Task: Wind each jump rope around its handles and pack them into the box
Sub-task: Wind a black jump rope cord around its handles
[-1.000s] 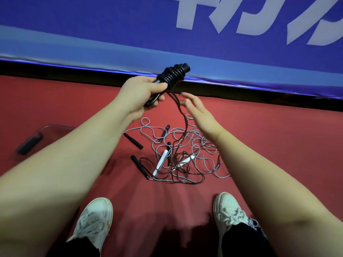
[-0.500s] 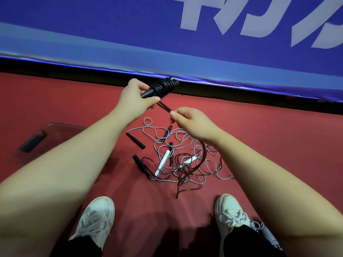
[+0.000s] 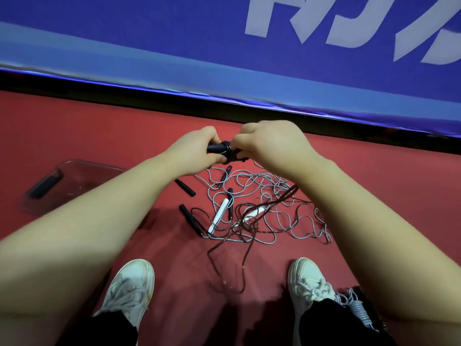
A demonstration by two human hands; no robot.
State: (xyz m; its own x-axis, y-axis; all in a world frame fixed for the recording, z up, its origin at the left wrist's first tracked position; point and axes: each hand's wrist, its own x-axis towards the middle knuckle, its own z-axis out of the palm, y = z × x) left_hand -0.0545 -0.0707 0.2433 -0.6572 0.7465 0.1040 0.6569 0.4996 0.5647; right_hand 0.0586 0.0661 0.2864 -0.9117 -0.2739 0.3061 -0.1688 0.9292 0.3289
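Note:
My left hand [image 3: 197, 149] grips a pair of black jump rope handles [image 3: 220, 148] partly wrapped in dark rope. Right against the wrapped end, my right hand [image 3: 269, 143] pinches the dark rope [image 3: 282, 199], which trails from under that hand down to the floor. Below my hands a tangle of grey rope [image 3: 264, 193] lies on the red floor with white handles [image 3: 219, 214] and loose black handles [image 3: 185, 188] in it. A clear plastic box [image 3: 74, 181] sits at the left with a black handle [image 3: 45, 187] inside.
A blue banner with white lettering [image 3: 249, 58] runs along the wall behind the red floor [image 3: 374, 196]. My two white shoes [image 3: 129, 293] stand at the bottom edge. A coiled grey rope [image 3: 359, 310] lies beside the right shoe.
My right hand rose with the dark rope and came up against the wrapped handles. My left hand dropped lower and the bundle now lies level.

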